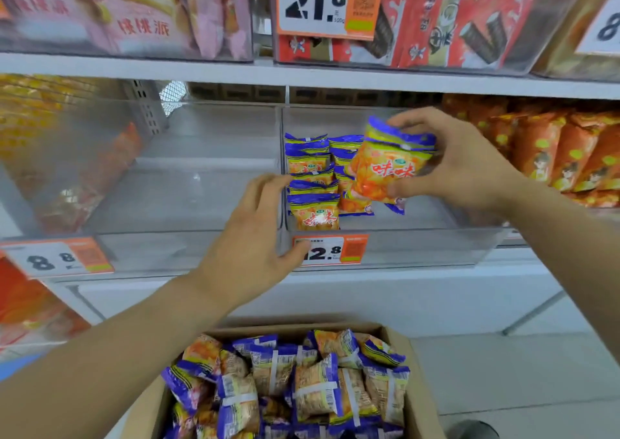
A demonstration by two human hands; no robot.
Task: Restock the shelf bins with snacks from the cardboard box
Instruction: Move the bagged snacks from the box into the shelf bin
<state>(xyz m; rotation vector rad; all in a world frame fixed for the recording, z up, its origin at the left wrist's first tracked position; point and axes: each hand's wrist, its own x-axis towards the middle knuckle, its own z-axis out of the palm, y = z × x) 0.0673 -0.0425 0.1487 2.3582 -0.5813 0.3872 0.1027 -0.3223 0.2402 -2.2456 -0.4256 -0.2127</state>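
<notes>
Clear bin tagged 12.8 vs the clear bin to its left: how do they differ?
The bin tagged 12.8 holds a few purple-and-orange snack packs in its left part; the left bin shows no packs inside. The right hand grips a snack pack over the 12.8 bin; the left hand is at the wall between them. Both are clear plastic, same shelf.

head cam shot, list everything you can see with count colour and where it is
held snack packets: a small stack, count unclear, orange and purple, in the right hand over the middle bin
snack packets in bin: several, orange and purple, left part of the clear middle bin
cardboard box: one, brown, bottom centre, holding many of the same packets
empty clear bin: one, left of the middle bin
price tag 12.8: one, white and orange, middle bin front
orange bags: several, right bin
left hand: fingers relaxed, at the bin divider by the tag
right hand: gripping the held packets
</notes>
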